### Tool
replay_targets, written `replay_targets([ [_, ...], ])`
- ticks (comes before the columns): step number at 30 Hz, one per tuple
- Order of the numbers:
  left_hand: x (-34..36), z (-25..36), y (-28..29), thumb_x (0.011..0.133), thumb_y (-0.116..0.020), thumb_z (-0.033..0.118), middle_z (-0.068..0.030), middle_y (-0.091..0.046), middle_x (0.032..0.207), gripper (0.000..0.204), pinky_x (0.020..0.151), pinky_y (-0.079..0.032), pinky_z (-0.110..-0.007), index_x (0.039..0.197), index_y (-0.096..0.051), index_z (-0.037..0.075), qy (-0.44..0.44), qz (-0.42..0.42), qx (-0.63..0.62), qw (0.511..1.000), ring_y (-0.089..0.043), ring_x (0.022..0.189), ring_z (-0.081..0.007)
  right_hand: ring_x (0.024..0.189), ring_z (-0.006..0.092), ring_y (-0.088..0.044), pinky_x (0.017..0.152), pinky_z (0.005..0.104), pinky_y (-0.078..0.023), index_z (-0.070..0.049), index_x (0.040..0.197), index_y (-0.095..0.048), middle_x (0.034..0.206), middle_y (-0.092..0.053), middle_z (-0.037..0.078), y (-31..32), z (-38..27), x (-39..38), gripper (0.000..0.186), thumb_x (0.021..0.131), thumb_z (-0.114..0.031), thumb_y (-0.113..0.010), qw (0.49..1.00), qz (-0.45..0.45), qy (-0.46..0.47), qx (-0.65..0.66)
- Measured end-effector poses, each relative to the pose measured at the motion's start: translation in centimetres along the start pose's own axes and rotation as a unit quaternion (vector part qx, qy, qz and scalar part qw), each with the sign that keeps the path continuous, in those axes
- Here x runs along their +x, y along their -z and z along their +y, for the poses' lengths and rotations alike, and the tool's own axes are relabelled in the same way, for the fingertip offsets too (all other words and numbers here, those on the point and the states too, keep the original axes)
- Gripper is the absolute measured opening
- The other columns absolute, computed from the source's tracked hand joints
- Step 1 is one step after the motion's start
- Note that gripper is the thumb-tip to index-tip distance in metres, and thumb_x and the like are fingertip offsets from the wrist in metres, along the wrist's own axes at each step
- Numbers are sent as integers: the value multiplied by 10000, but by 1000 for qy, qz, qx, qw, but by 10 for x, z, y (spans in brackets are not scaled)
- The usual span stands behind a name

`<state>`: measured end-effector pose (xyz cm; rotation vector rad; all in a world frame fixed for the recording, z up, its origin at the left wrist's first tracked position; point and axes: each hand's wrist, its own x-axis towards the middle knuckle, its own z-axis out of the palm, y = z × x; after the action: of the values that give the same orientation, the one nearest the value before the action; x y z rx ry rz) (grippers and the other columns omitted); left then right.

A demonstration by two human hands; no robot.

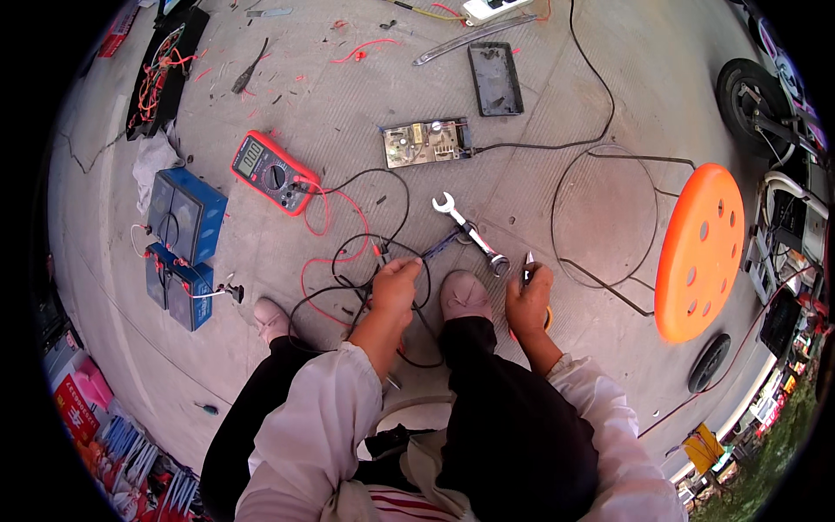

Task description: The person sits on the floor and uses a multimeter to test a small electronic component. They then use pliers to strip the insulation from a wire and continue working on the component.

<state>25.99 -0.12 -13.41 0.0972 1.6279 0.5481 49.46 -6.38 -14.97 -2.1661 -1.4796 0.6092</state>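
Note:
Low in the middle, my left hand (395,294) is closed in a pinch among looping black and red test leads (361,252). What lies between its fingertips is too small to make out. My right hand (529,297) is wrapped round a pair of pliers (528,269); their metal jaws point away from me and a yellow-orange handle shows below. Between and beyond the hands lies a double-ended wrench (470,231). Farther left is a red multimeter (276,173), its leads plugged in. An opened charger with a bare circuit board (426,143) sits beyond the wrench.
Two blue batteries (202,209) with short wires stand at left. An orange stool (700,252) lies tipped at right, its metal legs toward me. The charger's black cover (495,79), a screwdriver (250,68) and wire scraps lie farther off. A wheel (755,104) stands far right.

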Motion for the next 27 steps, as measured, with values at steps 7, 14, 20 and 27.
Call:
replay_targets([
  [7,-1,-21,2,883,-677,209,59,-551,758,124,556,-363,-231,927,-640,99,-17,-16,-19,1000,-450,624,-58,970,466,-518,872,487,-447,57,1089,-429,1028,-503,277,20,79,-96,416,756,-71,-643,980,-85,-137,-118],
  [14,-3,-21,-1,885,-683,188,51,-502,733,128,539,-386,-232,933,-616,90,-4,-16,-42,999,-442,623,-63,831,439,-624,732,492,-505,8,1037,-486,884,-620,247,33,78,-75,312,761,-51,-619,959,-128,-226,-117],
  [20,2,-28,8,886,-679,194,50,-535,756,123,543,-389,-234,929,-631,89,-5,-23,-68,997,-458,636,-65,732,290,-619,673,374,-502,-16,996,-510,818,-611,166,74,12,-36,338,796,-165,-737,956,-272,-87,72],
  [27,-9,-36,-2,884,-671,165,51,-503,725,132,571,-404,-241,968,-629,72,16,-4,-54,998,-452,628,-65,891,293,-614,792,405,-475,13,1015,-621,901,-634,182,72,-26,69,843,804,-791,-482,776,-621,-110,-5],
])
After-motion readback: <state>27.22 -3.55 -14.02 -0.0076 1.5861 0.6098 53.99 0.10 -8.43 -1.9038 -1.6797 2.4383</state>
